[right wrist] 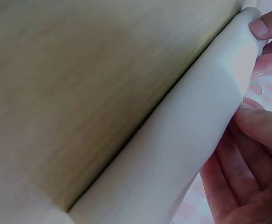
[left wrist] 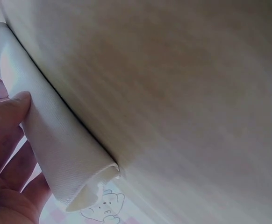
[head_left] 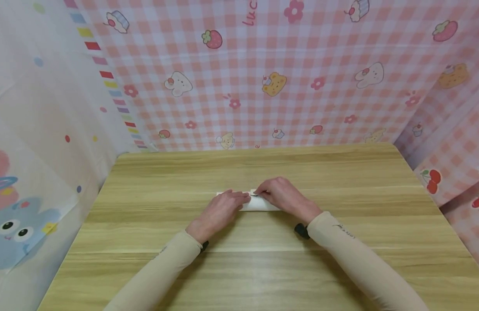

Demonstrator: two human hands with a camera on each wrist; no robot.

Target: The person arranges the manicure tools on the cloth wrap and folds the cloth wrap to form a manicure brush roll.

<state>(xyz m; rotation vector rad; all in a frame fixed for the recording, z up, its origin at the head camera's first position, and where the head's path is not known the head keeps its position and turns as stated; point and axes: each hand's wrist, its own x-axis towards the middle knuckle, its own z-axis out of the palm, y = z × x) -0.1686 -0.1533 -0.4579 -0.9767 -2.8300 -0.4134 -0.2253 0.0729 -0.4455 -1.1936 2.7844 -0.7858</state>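
A rolled white cloth [head_left: 259, 204] with a fine ribbed weave lies crosswise on the wooden table. My left hand [head_left: 225, 207] is over its left part. In the left wrist view the thumb [left wrist: 20, 103] presses on the cloth while the other fingers lie behind it. At the cloth's far edge, right of the middle, my right hand [head_left: 284, 196] pinches a small white flap [head_left: 253, 192] between thumb and forefinger. The right wrist view shows both hands on the cloth [right wrist: 173, 135]. Its left end [left wrist: 87, 191] looks curled over in loose layers.
The wood-grain table [head_left: 263, 268] extends around the cloth on every side. A pink checked curtain [head_left: 247, 86] hangs behind the far edge, and a white patterned curtain [head_left: 41, 108] hangs on the left. Dark wrist straps [head_left: 301, 231] show below the sleeves.
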